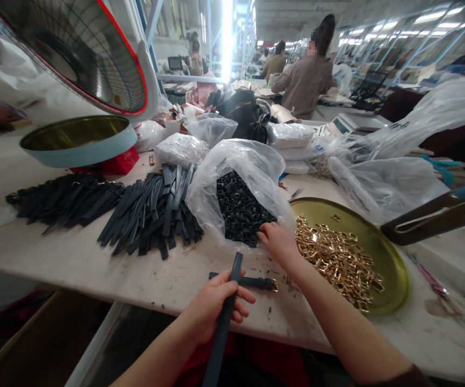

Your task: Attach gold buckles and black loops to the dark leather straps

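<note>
My left hand (220,303) is closed around a dark strap (226,317), which slants from the table's edge down toward me. Behind those fingers another dark strap (252,281) with a gold buckle (274,284) lies flat on the table. My right hand (277,239) reaches to the near right side of an open clear plastic bag (204,199) full of small black loops (242,207). Its fingers are bent together against the loops; whatever is between the fingertips is hidden. Right of that wrist, many gold buckles (333,258) lie in a round gold tray (393,269).
Two heaps of dark straps (152,209) spread left of the bag. A fan (83,54) leans above a round tin (79,156). Scissors (434,279) lie right of the tray. Plastic-wrapped packs (291,137) stand behind, and a co-worker (305,80) is farther back.
</note>
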`<state>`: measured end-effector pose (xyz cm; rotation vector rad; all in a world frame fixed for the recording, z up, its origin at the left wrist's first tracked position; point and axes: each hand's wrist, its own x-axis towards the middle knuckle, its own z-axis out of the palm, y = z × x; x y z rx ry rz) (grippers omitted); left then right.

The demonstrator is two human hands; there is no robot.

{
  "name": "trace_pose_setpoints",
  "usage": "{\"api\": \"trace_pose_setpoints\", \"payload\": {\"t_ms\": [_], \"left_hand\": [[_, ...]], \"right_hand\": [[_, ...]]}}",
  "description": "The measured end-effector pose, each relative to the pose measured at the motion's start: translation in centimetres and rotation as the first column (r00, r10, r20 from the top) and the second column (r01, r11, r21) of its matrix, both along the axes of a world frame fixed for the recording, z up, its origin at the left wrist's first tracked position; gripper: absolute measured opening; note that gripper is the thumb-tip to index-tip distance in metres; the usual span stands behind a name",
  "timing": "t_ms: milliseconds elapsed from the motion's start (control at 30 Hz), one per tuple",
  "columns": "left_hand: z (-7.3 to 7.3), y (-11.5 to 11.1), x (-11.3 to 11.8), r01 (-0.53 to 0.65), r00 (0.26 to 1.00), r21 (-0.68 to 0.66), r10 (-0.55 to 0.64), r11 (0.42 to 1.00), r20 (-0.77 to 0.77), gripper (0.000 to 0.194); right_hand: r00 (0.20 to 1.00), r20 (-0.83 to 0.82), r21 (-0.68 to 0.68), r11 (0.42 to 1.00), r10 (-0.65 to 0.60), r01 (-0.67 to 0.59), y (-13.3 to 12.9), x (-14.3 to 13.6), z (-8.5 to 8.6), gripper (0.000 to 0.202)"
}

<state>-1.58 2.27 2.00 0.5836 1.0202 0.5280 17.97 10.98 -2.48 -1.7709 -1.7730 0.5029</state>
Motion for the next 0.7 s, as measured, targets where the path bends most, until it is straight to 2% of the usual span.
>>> {"api": "trace_pose_setpoints", "payload": {"t_ms": [167, 300, 367, 400, 433, 500, 533, 600, 633, 700], "left_hand": [[0.2, 0.7, 0.1, -0.024, 0.999, -0.031, 0.025, 0.999, 0.022, 0.033], [0.3, 0.6, 0.1, -0.004, 0.999, -0.034, 0.006, 0.999, 0.041, 0.032], [0.4, 0.4, 0.1, 0.013, 0.999, -0.036, -0.011, 0.999, 0.047, 0.031], [0.5, 0.2, 0.1, 0.024, 0.999, -0.034, -0.022, 0.999, 0.049, 0.030], [0.4, 0.1, 0.1, 0.034, 0.998, -0.025, -0.032, 0.999, 0.053, 0.031], [0.3, -0.3, 0.2, 0.044, 0.997, 0.005, -0.044, 0.999, 0.068, 0.033], [0.2, -0.6, 0.2, 0.045, 0.996, 0.017, -0.046, 0.999, 0.073, 0.034], [-0.1, -1.0, 0.3, 0.045, 0.998, 0.051, -0.047, 0.998, 0.047, 0.039], [-0.2, -1.2, 0.3, 0.050, 0.999, 0.086, -0.051, 0.995, 0.010, 0.041], [-0.3, -1.6, 0.3, 0.078, 0.993, 0.187, -0.059, 0.979, -0.106, 0.039]], "right_hand": [[1.000, -0.013, -0.004, 1.000, 0.006, -0.006, 0.9, -0.1, -1.6, 0.007], [0.993, -0.118, 0.025, 1.000, -0.005, 0.008, -0.7, 0.4, -0.8, 0.018], [0.965, -0.261, -0.017, 1.000, -0.007, 0.002, -2.2, 0.3, 0.0, 0.028], [0.917, -0.398, -0.074, 0.997, -0.021, -0.009, -3.1, 0.2, 0.4, 0.031], [0.828, -0.558, -0.146, 0.989, -0.057, -0.030, -4.1, -0.1, 0.8, 0.033], [0.537, -0.823, -0.280, 0.955, -0.185, -0.100, -6.0, -0.7, 1.3, 0.031], [0.385, -0.888, -0.324, 0.936, -0.251, -0.136, -7.0, -1.1, 1.4, 0.030], [0.175, -0.925, -0.368, 0.912, -0.338, -0.183, -8.5, -1.9, 1.5, 0.028], [0.102, -0.924, -0.382, 0.902, -0.369, -0.200, -9.2, -2.3, 1.5, 0.028], [0.008, -0.908, -0.412, 0.887, -0.419, -0.209, -10.1, -2.9, 1.5, 0.027]]}}
